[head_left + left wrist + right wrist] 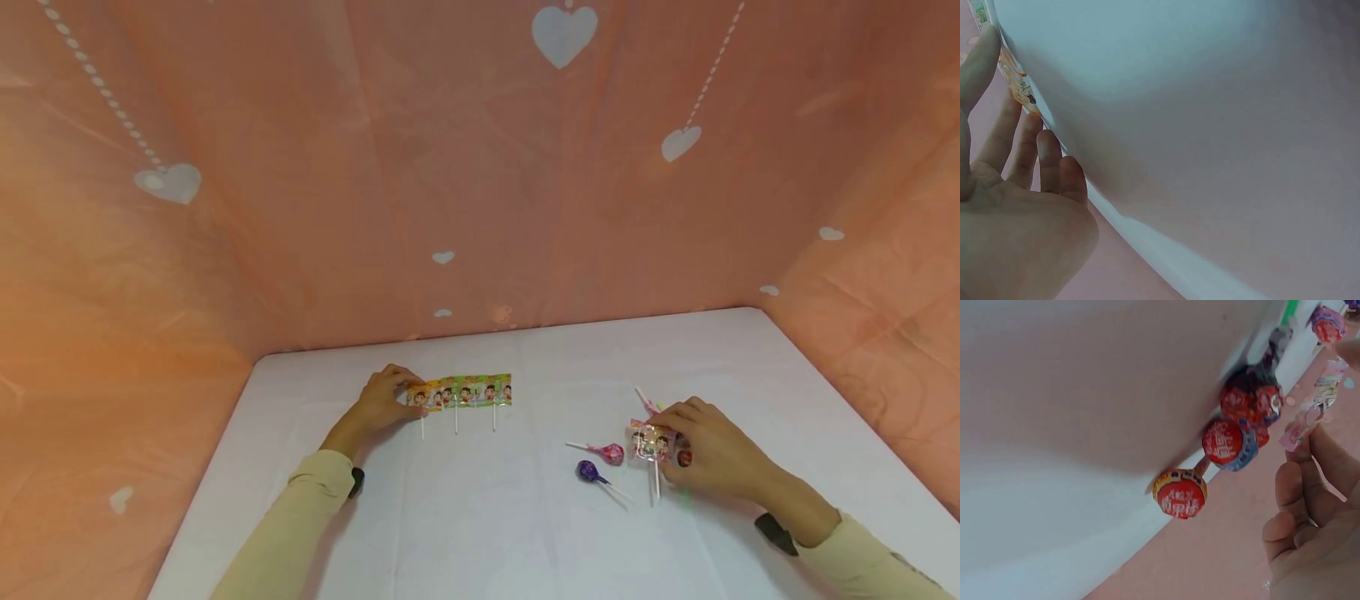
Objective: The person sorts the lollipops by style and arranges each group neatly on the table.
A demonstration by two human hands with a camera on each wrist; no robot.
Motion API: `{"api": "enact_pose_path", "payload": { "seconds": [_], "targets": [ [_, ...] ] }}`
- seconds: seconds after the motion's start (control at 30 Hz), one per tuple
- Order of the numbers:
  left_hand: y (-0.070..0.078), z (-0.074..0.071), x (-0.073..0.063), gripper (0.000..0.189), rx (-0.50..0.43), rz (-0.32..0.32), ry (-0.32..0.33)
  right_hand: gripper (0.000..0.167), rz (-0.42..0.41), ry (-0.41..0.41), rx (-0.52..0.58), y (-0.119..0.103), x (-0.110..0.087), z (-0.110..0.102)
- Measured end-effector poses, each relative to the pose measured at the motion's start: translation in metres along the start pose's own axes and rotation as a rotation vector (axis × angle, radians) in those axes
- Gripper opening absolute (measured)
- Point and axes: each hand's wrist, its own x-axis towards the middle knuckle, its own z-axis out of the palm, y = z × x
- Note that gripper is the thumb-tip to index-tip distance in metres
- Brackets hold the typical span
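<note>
In the head view, my left hand (378, 404) pinches the left end of a row of flat-wrapped lollipops between thumb and fingers. The orange-wrapped lollipop (417, 398) lies at that end, the green-wrapped lollipops (468, 390) beside it, sticks toward me. On the right side, my right hand (712, 450) holds a pink flat-wrapped lollipop (649, 442) by its edges, stick pointing toward me. The right wrist view shows this packet (1316, 415) between thumb and fingertips. Round lollipops lie close by: a yellow-and-red one (1180, 495), a blue-and-red one (1227, 444) and a dark-and-red one (1252, 397).
Left of my right hand lie a pink round lollipop (612, 454) and a purple one (588, 472). Another lollipop's stick (640, 394) pokes out behind that hand. The white table (480, 517) meets peach cloth (480, 208) with white hearts at its back and sides.
</note>
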Motion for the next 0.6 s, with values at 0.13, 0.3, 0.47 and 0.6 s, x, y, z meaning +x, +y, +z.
{"api": "enact_pose_path", "payload": {
  "seconds": [0.13,0.3,0.47,0.6],
  "targets": [
    [0.000,0.000,0.000,0.048,0.001,0.006,0.006,0.047,0.019,-0.024,0.002,0.002,0.002,-0.003],
    [0.000,0.001,0.000,0.048,-0.003,0.001,0.006,0.045,-0.009,0.023,-0.022,0.006,0.005,-0.002],
    [0.001,0.001,0.000,0.049,-0.006,-0.005,0.011,0.044,-0.032,0.069,-0.009,0.010,0.009,-0.003],
    [0.001,0.001,0.000,0.049,-0.005,-0.002,0.014,0.045,-0.033,0.072,0.009,0.010,0.013,-0.005]
  ]
}}
